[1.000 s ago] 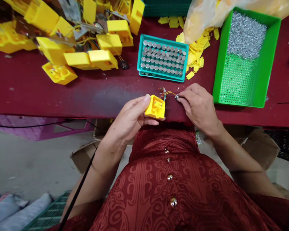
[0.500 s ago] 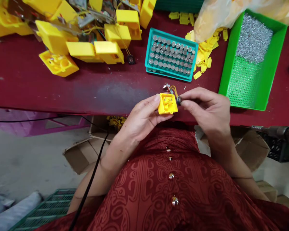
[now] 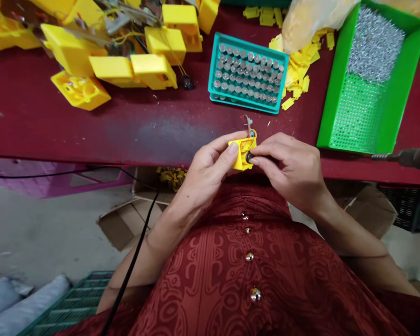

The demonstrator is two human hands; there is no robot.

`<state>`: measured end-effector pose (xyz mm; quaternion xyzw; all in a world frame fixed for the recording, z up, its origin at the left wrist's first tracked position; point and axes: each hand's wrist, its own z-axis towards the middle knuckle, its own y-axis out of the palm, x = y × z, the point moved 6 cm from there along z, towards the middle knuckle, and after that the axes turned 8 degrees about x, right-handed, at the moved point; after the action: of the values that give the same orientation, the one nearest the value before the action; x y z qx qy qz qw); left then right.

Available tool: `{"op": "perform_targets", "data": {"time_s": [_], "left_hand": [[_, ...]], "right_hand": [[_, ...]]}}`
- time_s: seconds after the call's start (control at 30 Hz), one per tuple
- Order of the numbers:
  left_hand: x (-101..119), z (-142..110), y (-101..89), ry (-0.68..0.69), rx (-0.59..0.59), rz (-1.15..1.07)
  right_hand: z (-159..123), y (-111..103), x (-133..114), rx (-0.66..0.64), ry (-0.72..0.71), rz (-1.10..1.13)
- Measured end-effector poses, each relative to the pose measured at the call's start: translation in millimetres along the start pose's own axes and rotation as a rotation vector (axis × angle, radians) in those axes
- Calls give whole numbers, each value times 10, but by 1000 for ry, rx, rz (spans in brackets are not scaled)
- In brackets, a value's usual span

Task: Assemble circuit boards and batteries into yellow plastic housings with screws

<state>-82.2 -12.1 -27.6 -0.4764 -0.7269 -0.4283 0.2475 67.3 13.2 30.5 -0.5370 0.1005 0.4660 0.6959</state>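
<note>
My left hand grips a small yellow plastic housing at the near edge of the dark red table. Thin orange wires and a tiny circuit piece stick up from the housing's far side. My right hand pinches a small dark round part between thumb and forefinger and presses it against the housing's right side. Both hands touch the housing, just above my red patterned dress.
A teal tray of metal cylinders stands beyond the hands. A green basket holds silver screws at the right. Yellow housings are piled at the back left, small yellow clips beside the tray. A driver tip pokes in from the right.
My right hand brought the small dark part from beside the housing onto it. My left hand turned the housing and pulled it slightly nearer. The driver tip came further into view.
</note>
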Motion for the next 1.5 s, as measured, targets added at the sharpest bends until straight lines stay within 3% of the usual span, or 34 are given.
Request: {"op": "perform_targets", "data": {"time_s": [0.17, 0.3, 0.4, 0.5, 0.6, 0.67, 0.8, 0.9, 1.03, 1.17, 1.33, 1.5], "left_hand": [[-11, 18, 44, 34, -4, 38], [-28, 123, 28, 38, 31, 17], [-8, 151, 20, 21, 46, -14], [33, 130, 19, 12, 69, -14], [55, 92, 40, -17, 61, -5], [52, 63, 64, -65, 36, -11], [58, 14, 78, -134, -10, -48], [64, 9, 37, -136, -2, -63], [37, 27, -10, -135, 19, -126], [14, 53, -70, -125, 54, -194], [69, 40, -167, -115, -16, -265], [117, -12, -195, -139, -52, -207]], "right_hand": [[2, 7, -37, 38, 24, -30], [-15, -37, 23, -2, 227, 185], [-61, -174, 106, 107, 387, 290], [-100, -260, 181, 203, 409, 283], [-96, -215, 304, 234, 433, 309], [-64, -99, 427, 177, 521, 389], [16, 224, 567, -116, 746, 759], [78, 262, 542, -123, 830, 921], [160, 124, 330, 22, 686, 765], [202, 12, -26, 79, 324, 473], [161, 55, -270, -70, 23, 152], [147, 49, -439, -137, -197, 81]]}}
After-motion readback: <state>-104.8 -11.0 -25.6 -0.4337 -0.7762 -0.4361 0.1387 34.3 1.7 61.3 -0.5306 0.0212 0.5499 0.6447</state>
